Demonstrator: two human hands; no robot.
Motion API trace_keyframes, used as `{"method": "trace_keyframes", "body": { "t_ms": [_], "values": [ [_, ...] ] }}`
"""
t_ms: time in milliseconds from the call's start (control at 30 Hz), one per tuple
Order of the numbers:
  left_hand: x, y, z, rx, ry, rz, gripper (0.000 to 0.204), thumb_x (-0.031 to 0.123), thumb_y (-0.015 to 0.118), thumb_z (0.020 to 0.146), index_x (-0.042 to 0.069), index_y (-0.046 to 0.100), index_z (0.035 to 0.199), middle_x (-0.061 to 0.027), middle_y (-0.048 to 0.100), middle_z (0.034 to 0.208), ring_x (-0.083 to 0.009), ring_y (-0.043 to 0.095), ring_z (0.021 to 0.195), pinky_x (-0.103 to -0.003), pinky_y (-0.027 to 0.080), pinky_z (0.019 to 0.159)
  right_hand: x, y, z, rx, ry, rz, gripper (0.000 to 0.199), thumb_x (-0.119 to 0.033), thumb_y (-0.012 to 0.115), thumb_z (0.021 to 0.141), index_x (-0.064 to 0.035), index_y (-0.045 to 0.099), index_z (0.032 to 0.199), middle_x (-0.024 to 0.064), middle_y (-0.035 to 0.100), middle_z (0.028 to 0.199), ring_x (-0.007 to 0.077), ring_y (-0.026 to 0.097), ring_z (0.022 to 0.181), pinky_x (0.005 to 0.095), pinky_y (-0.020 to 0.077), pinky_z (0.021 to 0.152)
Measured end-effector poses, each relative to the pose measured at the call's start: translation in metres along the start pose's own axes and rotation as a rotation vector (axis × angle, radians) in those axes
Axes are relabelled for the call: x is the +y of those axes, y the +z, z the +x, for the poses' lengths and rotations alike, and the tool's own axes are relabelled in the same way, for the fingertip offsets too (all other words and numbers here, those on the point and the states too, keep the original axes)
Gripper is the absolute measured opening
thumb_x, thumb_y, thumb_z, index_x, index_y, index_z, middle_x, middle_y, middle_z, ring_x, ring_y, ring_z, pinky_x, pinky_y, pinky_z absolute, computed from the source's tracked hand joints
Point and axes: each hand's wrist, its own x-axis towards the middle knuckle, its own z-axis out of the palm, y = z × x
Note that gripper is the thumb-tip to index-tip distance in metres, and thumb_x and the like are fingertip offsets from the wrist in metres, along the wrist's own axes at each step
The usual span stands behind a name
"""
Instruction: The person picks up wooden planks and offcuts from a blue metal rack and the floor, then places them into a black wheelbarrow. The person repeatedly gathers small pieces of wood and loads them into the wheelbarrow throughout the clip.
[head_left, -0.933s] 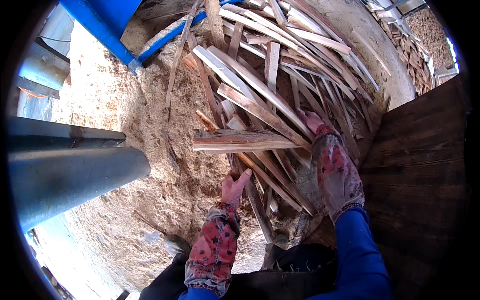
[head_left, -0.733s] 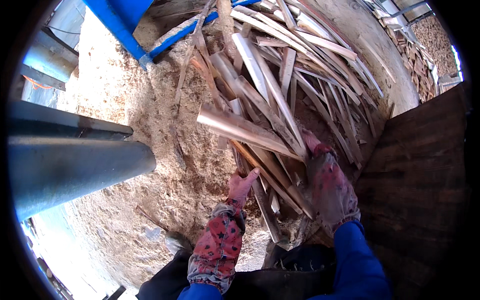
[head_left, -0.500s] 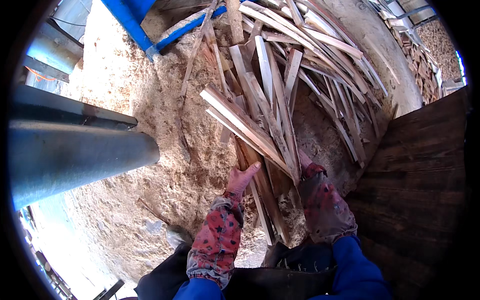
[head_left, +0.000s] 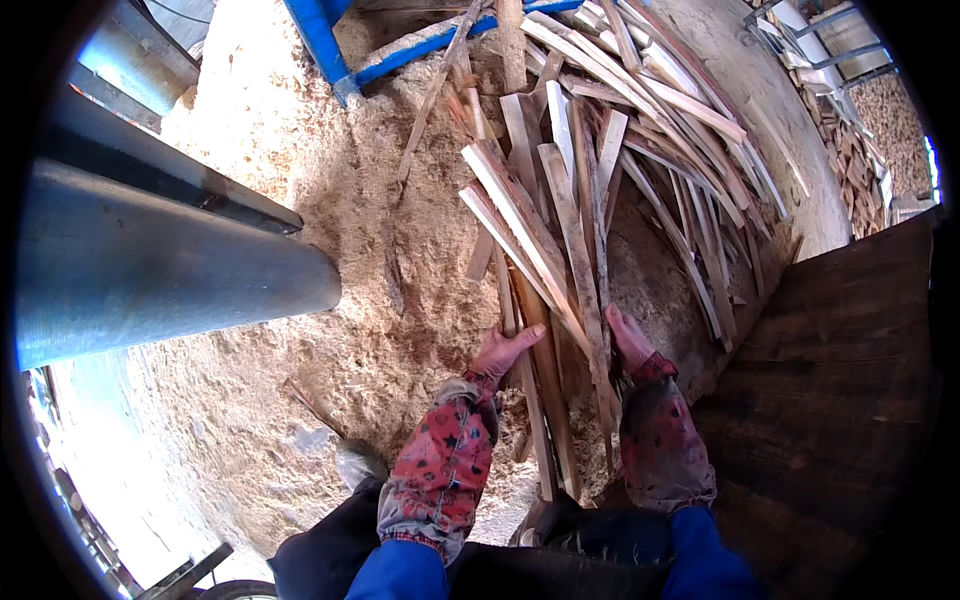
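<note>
A loose bundle of rough wooden strips (head_left: 572,230) lies between my two hands, its near ends pointing toward my legs. My left hand (head_left: 508,350) is on the bundle's left side. Its thumb is stretched across a darker strip, and its fingers are mostly hidden by the wood. On the right side, my right hand (head_left: 630,342) presses against the strips with its thumb pointing up along them. The other fingers of that hand are partly hidden. Both forearms wear red patterned sleeve covers.
A larger heap of strips (head_left: 690,120) spreads to the far right. Sawdust covers the ground (head_left: 280,370). A thick grey metal cylinder (head_left: 180,260) juts in from the left. A blue metal frame (head_left: 320,45) stands at the back, a dark wooden panel (head_left: 830,370) at right.
My right hand has come into fuller view beside the strips, slightly to the right. The near strips now stand more upright in the picture. The whole view has shifted a little.
</note>
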Motion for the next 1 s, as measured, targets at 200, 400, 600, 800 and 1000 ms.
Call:
{"method": "trace_keyframes", "body": {
  "t_ms": [200,400,600,800,1000],
  "values": [
    [0.026,-0.004,-0.019,-0.003,0.015,-0.025,0.073,0.037,0.083,0.075,-0.002,0.051,0.128,-0.0093,0.062,0.116,-0.02,0.061,0.101,-0.034,0.051,0.091,-0.044,0.022,-0.029,-0.006,-0.038,0.05,0.065,-0.054,0.051,0.096,0.0043,0.054,0.124,0.0051,0.058,0.116,0.0136,0.051,0.108,0.0279,0.0396,0.096],
    [0.069,0.011,-0.055,0.012,-0.075,-0.123,0.061,0.031,0.081,0.076,-0.003,0.057,0.12,-0.0115,0.066,0.104,-0.0207,0.067,0.087,-0.035,0.057,0.077,-0.086,0.041,-0.06,0.055,0.059,0.096,0.055,-0.049,0.056,0.095,0.0005,0.06,0.118,0.0029,0.06,0.108,0.0129,0.055,0.1,0.0275,0.0429,0.09],
    [0.103,0.025,-0.094,0.027,-0.007,-0.089,0.063,0.035,0.082,0.074,-0.004,0.059,0.118,-0.0114,0.066,0.106,-0.0207,0.066,0.091,-0.033,0.054,0.081,-0.108,0.048,-0.082,0.072,0.071,0.192,0.054,-0.047,0.06,0.093,0.001,0.06,0.12,0.0058,0.062,0.113,0.0149,0.056,0.102,0.0294,0.0438,0.091],
    [0.124,0.036,-0.147,-0.009,-0.02,-0.029,0.072,0.043,0.082,0.072,-0.006,0.059,0.121,-0.0138,0.063,0.118,-0.0219,0.061,0.105,-0.033,0.046,0.094,-0.128,0.056,-0.121,0.034,0.045,0.17,0.056,-0.05,0.061,0.089,-0.0004,0.06,0.116,0.0045,0.059,0.108,0.0149,0.054,0.099,0.0298,0.0426,0.089],
    [0.152,0.043,-0.21,0.068,-0.081,-0.001,0.079,0.044,0.083,0.071,-0.008,0.055,0.123,-0.0167,0.061,0.121,-0.0235,0.059,0.11,-0.034,0.045,0.098,-0.157,0.079,-0.172,0.04,0.102,0.164,0.057,-0.053,0.063,0.086,-0.0018,0.06,0.11,0.0031,0.058,0.104,0.0132,0.053,0.097,0.0287,0.0421,0.086]
  ]
}}
